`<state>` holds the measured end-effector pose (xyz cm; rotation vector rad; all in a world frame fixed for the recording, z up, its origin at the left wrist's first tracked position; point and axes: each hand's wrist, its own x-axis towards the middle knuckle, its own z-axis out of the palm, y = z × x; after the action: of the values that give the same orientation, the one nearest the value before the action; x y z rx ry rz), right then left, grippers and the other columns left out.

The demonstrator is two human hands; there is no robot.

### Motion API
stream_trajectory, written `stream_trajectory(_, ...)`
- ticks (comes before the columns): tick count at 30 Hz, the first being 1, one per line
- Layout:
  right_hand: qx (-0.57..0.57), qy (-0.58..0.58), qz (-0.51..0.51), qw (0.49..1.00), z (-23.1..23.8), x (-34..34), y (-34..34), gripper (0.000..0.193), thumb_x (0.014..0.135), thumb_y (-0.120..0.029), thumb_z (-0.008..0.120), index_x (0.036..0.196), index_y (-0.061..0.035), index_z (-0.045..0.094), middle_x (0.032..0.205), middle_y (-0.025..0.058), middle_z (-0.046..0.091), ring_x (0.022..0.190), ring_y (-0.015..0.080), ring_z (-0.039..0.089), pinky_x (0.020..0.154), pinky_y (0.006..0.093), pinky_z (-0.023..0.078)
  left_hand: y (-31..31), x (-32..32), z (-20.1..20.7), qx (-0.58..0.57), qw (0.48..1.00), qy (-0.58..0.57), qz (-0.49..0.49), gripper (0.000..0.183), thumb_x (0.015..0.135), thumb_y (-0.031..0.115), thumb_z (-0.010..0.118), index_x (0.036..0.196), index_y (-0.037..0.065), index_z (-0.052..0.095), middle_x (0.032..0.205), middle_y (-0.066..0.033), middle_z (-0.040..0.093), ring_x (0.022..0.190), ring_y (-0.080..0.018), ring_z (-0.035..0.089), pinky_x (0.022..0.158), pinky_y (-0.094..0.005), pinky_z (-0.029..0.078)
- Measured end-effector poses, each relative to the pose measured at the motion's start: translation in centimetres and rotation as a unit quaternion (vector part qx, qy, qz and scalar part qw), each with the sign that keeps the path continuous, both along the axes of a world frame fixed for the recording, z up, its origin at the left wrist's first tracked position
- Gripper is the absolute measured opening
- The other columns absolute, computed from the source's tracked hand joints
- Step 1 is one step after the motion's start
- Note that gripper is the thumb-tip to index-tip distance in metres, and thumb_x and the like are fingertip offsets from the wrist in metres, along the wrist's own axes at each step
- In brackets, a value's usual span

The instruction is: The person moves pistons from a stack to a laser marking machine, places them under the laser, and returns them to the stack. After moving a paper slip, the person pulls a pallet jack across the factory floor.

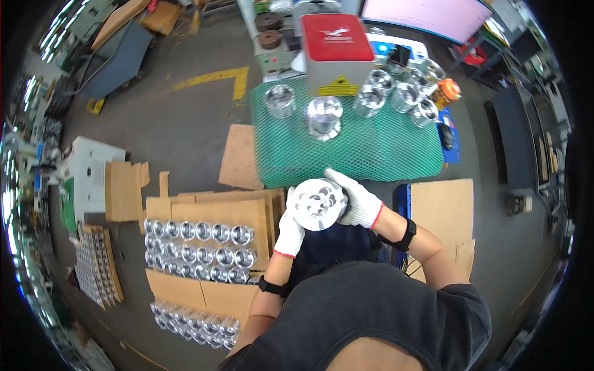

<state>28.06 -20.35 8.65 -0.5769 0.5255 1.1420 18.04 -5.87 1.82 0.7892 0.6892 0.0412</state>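
Both my hands wear white knitted gloves with red cuffs. Between them, in front of my chest, they hold a round, shiny metal piston [319, 204] with its flat, recessed face turned up. My left hand [289, 230] grips its left edge, and my right hand [357, 201] wraps its right side, thumb near the far rim. The undersides of the fingers are hidden. Just beyond, on a green mesh mat [346, 151], one piston [324, 116] stands upright below a grey machine head with a red top [337, 46]. Another piston [280, 101] stands to its left.
Several pistons [371, 99] crowd the mat's right side beside an orange-lidded jar [448, 91] and a black mouse [445, 136]. At left, rows of pistons [203, 230] stand on cardboard [179, 287]. More cardboard [442, 207] lies at right. A lit screen [427, 17] is at the back.
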Motion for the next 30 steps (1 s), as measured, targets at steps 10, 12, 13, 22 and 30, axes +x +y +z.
stream_trajectory(10,-0.21,-0.368,0.308,0.852,-6.1,-2.0,4.3,0.04,0.083,-0.028,0.07,0.11,0.0008,0.068,0.087,0.0057,0.068,0.085,0.0146,0.066,0.078,0.0315,0.052,10.1,-11.3,-4.1,0.419,0.895,0.086,-0.128,0.047,0.103,0.04,0.043,0.134,0.007,0.055,0.132,-0.014,0.059,0.126,-0.0277,0.053,0.106,-0.0355,0.039)
stream_trajectory(12,-0.312,-0.492,0.451,0.676,-4.8,-0.3,6.4,0.044,0.079,-0.033,0.07,0.106,0.0015,0.069,0.087,0.0134,0.068,0.086,0.0204,0.069,0.077,0.0355,0.053,10.8,-12.8,-5.6,0.341,0.925,0.132,-0.104,0.046,0.103,0.039,0.044,0.132,0.006,0.057,0.131,-0.0127,0.06,0.124,-0.0257,0.054,0.106,-0.0339,0.039)
stream_trajectory(13,-0.361,-0.668,0.46,0.461,-5.3,0.5,7.3,0.048,0.077,-0.04,0.066,0.101,0.0017,0.068,0.089,0.0204,0.068,0.088,0.0285,0.069,0.079,0.04,0.054,10.8,-13.1,-5.9,0.333,0.931,0.129,-0.079,0.046,0.103,0.039,0.045,0.131,0.004,0.057,0.131,-0.0121,0.06,0.124,-0.0248,0.054,0.106,-0.0327,0.039)
stream_trajectory(22,-0.458,-0.818,0.278,0.212,-9.8,13.1,16.6,0.009,0.074,-0.01,0.059,0.076,-0.0033,0.064,0.081,0.0211,0.065,0.08,0.0375,0.065,0.072,0.0461,0.053,10.8,-10.2,-5.1,0.324,0.936,0.128,-0.051,0.047,0.104,0.037,0.045,0.134,0.001,0.054,0.13,-0.0142,0.058,0.12,-0.0227,0.054,0.104,-0.0336,0.04)
stream_trajectory(30,-0.419,-0.886,0.16,0.119,-6.6,10.6,12.3,0.054,0.067,-0.014,0.066,0.12,-0.0042,0.057,0.105,0.0156,0.06,0.112,0.0362,0.052,0.103,0.0451,0.04,10.2,-4.5,-6.6,0.306,0.935,0.148,-0.104,0.045,0.104,0.034,0.046,0.133,0.0,0.054,0.13,-0.0146,0.058,0.12,-0.0231,0.053,0.105,-0.0343,0.039)
